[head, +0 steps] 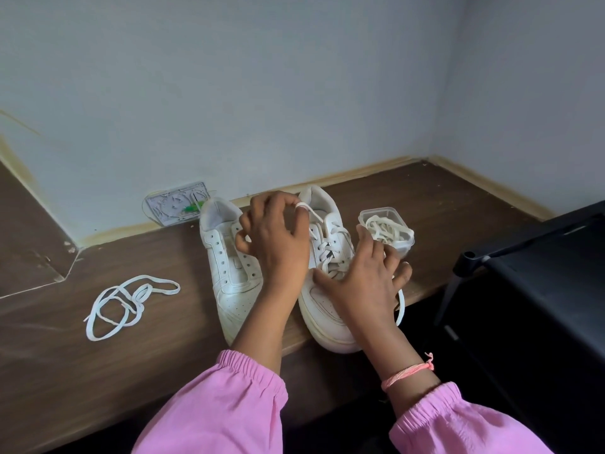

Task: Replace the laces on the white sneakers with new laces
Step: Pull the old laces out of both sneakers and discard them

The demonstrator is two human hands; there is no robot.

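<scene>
1. Two white sneakers stood side by side at the centre of the frame on a brown wooden surface (147,355), heels toward a pale wall and toes toward the viewer.
2. The left sneaker (229,270) showed bare eyelets with no lace in it, so its old lace appeared to be already out.
3. A loose white lace (127,303) lay in a tangle at the lower left of the frame, well apart from the shoes; it was probably the one taken from that sneaker.
4. The right sneaker (322,290) was partly laced, with crossings across its middle and a strand trailing off its right side over the surface's edge.
5. The left hand (275,237), fingers curled, pinched a lace end (302,207) above the upper eyelets of the right sneaker, just left of its tongue.
6. The right hand (366,276) lay spread, fingers apart, pressing on the right sneaker's toe and lower lacing to steady it.
7. A small clear plastic tub (388,232) sat just right of the shoes, holding coiled cream laces (386,229), seemingly the new ones, not yet used.
8. By appearance, the task was under halfway: one shoe stripped, the other being unlaced, and both still needing new laces.
</scene>
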